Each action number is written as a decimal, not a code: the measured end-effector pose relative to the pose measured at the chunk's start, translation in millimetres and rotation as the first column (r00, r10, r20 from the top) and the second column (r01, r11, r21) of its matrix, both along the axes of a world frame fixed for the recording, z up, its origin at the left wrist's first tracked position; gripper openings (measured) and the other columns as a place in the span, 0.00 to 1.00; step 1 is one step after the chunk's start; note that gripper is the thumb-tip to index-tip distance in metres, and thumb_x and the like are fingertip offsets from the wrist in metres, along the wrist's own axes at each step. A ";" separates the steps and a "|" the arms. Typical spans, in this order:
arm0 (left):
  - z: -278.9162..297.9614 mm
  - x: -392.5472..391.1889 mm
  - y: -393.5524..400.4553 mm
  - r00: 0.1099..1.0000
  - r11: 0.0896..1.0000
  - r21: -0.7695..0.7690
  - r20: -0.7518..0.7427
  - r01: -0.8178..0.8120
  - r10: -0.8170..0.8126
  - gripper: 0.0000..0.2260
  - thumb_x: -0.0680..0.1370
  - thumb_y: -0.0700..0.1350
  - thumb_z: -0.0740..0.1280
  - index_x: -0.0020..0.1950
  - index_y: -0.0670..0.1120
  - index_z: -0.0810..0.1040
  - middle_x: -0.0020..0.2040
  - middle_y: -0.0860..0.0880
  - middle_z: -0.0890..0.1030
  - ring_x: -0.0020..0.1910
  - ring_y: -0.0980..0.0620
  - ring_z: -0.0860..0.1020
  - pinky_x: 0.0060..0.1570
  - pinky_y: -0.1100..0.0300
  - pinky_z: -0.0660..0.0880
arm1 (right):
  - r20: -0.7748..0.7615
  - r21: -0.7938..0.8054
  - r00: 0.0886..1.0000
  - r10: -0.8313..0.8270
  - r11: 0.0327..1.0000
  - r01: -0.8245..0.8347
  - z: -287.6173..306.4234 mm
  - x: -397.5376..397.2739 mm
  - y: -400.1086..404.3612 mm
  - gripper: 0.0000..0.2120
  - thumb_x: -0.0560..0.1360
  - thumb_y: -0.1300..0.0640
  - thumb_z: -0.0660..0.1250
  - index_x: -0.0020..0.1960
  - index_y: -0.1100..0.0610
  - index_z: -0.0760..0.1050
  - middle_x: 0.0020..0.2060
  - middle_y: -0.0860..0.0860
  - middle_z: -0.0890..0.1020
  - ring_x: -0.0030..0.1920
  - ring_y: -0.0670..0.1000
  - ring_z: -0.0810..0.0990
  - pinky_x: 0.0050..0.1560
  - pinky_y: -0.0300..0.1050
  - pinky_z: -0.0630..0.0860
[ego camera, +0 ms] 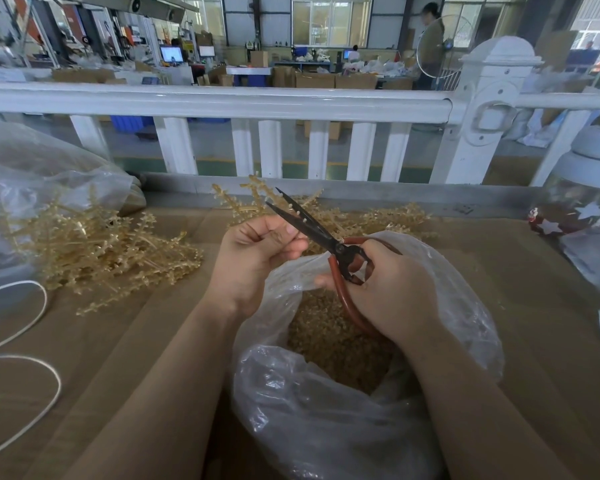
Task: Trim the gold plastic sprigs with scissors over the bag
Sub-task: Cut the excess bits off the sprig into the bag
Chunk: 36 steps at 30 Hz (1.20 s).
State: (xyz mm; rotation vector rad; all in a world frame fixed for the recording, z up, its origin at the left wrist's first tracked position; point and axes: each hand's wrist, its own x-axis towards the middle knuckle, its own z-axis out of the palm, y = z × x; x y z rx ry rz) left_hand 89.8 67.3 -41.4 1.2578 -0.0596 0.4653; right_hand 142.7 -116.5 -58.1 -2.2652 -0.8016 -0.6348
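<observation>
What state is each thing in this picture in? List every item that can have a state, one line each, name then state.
scissors: blades open, held in the right hand
left hand: pinching a small gold sprig piece beside the blades
clear bag: mouth open, gold trimmings inside
gold sprig pile: loose on the cardboard, left of the hands
second sprig pile: loose, behind the bag
large plastic bag: slumped, far left

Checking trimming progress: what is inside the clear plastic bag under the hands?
The clear plastic bag holds a heap of small gold trimmings. Its depth is hidden by the right hand and crumpled film.
</observation>
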 end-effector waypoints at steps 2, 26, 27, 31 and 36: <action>1.0 -0.6 -0.3 1.000 1.000 -0.014 0.004 0.008 -0.008 0.06 0.72 0.41 0.70 0.46 0.39 0.82 0.36 0.47 0.84 0.36 0.54 0.82 0.41 0.63 0.79 | -0.004 0.001 1.000 0.005 1.000 -0.005 -0.6 0.8 0.0 0.33 0.66 0.21 0.57 0.43 0.50 0.76 0.34 0.39 0.76 0.31 0.40 0.74 0.32 0.38 0.76; 4.9 -3.9 -5.5 0.999 0.999 0.026 0.020 0.026 -0.027 0.04 0.71 0.40 0.70 0.43 0.42 0.83 0.37 0.46 0.83 0.35 0.52 0.80 0.42 0.61 0.79 | 0.060 0.063 0.998 0.031 0.997 -0.035 -3.1 1.2 0.6 0.29 0.69 0.25 0.62 0.41 0.52 0.77 0.31 0.37 0.72 0.28 0.40 0.70 0.31 0.33 0.70; 5.3 -4.0 -5.6 0.999 0.999 0.018 0.018 0.030 -0.030 0.04 0.71 0.40 0.70 0.42 0.43 0.84 0.37 0.46 0.83 0.35 0.52 0.80 0.41 0.61 0.79 | 0.057 0.062 0.998 0.036 0.997 -0.039 -3.4 1.4 0.7 0.29 0.68 0.25 0.62 0.40 0.53 0.77 0.31 0.38 0.73 0.28 0.41 0.71 0.31 0.35 0.72; 4.7 -3.2 -5.1 0.999 0.999 0.021 0.009 0.038 -0.039 0.04 0.70 0.40 0.70 0.41 0.43 0.84 0.37 0.45 0.83 0.34 0.52 0.80 0.41 0.61 0.78 | 0.049 0.083 0.998 0.038 0.996 -0.042 -0.6 -1.0 0.9 0.29 0.68 0.25 0.62 0.42 0.52 0.77 0.30 0.34 0.69 0.28 0.37 0.70 0.30 0.30 0.66; 3.2 -2.6 -8.1 0.998 0.995 0.081 -0.002 0.055 -0.055 0.07 0.70 0.40 0.70 0.45 0.38 0.81 0.37 0.46 0.84 0.35 0.52 0.80 0.41 0.61 0.78 | 0.011 0.092 0.997 0.072 0.993 -0.072 0.2 -2.0 1.8 0.31 0.67 0.23 0.60 0.46 0.50 0.78 0.32 0.31 0.68 0.30 0.34 0.70 0.33 0.27 0.64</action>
